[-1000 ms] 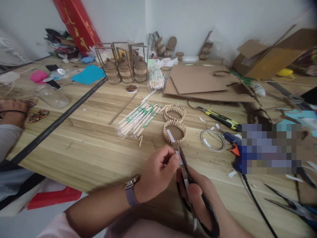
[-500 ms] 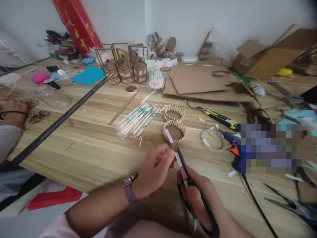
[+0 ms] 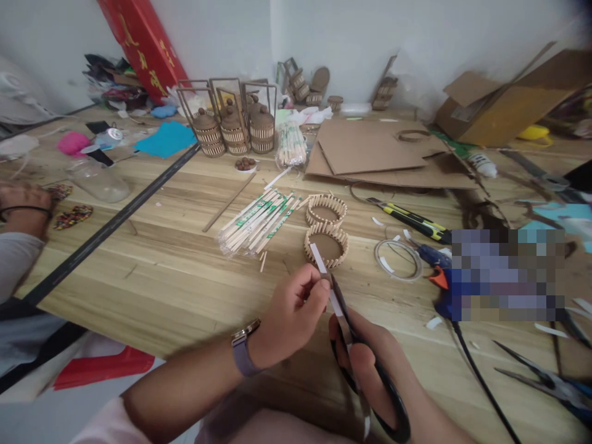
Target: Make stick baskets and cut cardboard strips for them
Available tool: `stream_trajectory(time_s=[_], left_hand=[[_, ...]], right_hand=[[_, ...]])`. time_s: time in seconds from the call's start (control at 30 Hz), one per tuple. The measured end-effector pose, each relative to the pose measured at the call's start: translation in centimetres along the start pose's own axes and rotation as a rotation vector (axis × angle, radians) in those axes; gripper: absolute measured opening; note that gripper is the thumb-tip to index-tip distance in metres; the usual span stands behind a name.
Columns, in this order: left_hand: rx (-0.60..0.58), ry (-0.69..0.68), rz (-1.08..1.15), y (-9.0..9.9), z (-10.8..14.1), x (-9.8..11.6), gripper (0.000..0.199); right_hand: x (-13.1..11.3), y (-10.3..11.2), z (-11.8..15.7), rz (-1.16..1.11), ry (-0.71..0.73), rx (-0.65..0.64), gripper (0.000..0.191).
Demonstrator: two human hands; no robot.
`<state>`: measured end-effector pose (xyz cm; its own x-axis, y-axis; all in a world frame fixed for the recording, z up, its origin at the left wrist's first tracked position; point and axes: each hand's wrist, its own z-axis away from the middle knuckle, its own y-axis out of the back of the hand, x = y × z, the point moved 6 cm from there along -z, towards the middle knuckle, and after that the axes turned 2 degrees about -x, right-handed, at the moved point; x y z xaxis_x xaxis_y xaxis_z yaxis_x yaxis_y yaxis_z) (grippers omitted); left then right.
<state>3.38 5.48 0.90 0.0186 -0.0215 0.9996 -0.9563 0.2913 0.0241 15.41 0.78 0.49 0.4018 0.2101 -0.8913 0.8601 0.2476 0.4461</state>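
My left hand (image 3: 296, 308) is closed, thumb and fingers pinching a narrow strip (image 3: 318, 258) with white and brown stretches. The strip's upper end sticks out past the fingertips, and its tail runs down beside my right hand. My right hand (image 3: 379, 351) has its fingers through the handles of black-handled scissors (image 3: 341, 296). The blades point up and lie alongside the strip, near my left fingertips. Just beyond stands a round cardboard base ringed with short wooden sticks (image 3: 342, 254), and a second such ring (image 3: 345, 213) touches it from behind.
Wrapped chopsticks (image 3: 259, 222) lie left of the rings. To the right are a tape roll (image 3: 419, 271), a utility knife (image 3: 416, 221), a glue gun (image 3: 441, 302) with its cord, and pliers (image 3: 546, 379). Cardboard sheets (image 3: 370, 148) and lidded stick baskets (image 3: 235, 135) stand behind. Another person's hand (image 3: 23, 203) rests far left.
The strip's upper end has shifted slightly right and down. My left fingers have moved a little closer to the scissor blades. Both hands keep their hold.
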Motion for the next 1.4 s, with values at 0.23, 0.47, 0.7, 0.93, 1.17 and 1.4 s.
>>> stream_trajectory(time_s=[0.23,0.47,0.7,0.93,1.17,1.4], left_hand=[[0.005,0.01,-0.025,0.0,0.1,-0.2,0.029],[-0.024,-0.01,-0.068,-0.4,0.3,0.3,0.029],[-0.026,-0.015,-0.063,-0.4,0.4,0.1,0.03],[-0.066,-0.01,-0.06,-0.8,0.5,-0.4,0.03],[-0.089,-0.014,-0.05,-0.6,0.3,0.1,0.036],[0.058,-0.004,-0.018,1.1,-0.7,0.7,0.031]], right_hand=[[0.2,0.1,-0.1,0.029,-0.049,0.013,0.077],[0.5,0.1,0.0,0.033,-0.003,0.049,0.074],[1.2,0.0,0.1,0.031,-0.029,0.065,0.076],[0.4,0.4,0.0,0.024,-0.041,0.058,0.074],[0.7,0.2,0.1,-0.012,-0.036,0.067,0.076],[-0.5,0.0,-0.4,0.035,-0.051,-0.025,0.076]])
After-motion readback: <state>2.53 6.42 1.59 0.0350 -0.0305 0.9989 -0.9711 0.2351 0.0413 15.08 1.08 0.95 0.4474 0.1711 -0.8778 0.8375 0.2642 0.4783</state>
